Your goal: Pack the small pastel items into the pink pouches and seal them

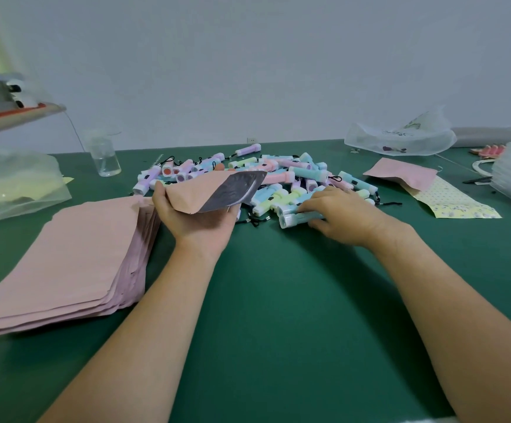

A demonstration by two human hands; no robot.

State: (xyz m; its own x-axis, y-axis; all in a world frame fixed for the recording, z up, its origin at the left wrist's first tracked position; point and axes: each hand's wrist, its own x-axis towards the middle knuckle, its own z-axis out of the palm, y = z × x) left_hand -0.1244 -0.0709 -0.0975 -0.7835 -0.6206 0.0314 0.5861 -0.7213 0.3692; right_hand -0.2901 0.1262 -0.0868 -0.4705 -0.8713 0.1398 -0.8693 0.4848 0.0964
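I see the open pink pouch (201, 195) in the left hand (199, 222), palm up, thumb and fingers curled around its lower edge; the silver inside shows. It is above the near-left edge of the pile of pastel items (266, 178) on the green table (278, 300). The right hand (342, 215) pinches a light blue item (297, 218) at the pile's near edge. The stack of pink pouches (74, 257) lies on the left, a glass beaker (105, 158) behind it.

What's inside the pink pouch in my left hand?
The left hand holds the pink pouch open: only its dark silvery lining shows, no pastel item. The bottom is hidden by the pink wall. The right hand grips a blue item outside it.
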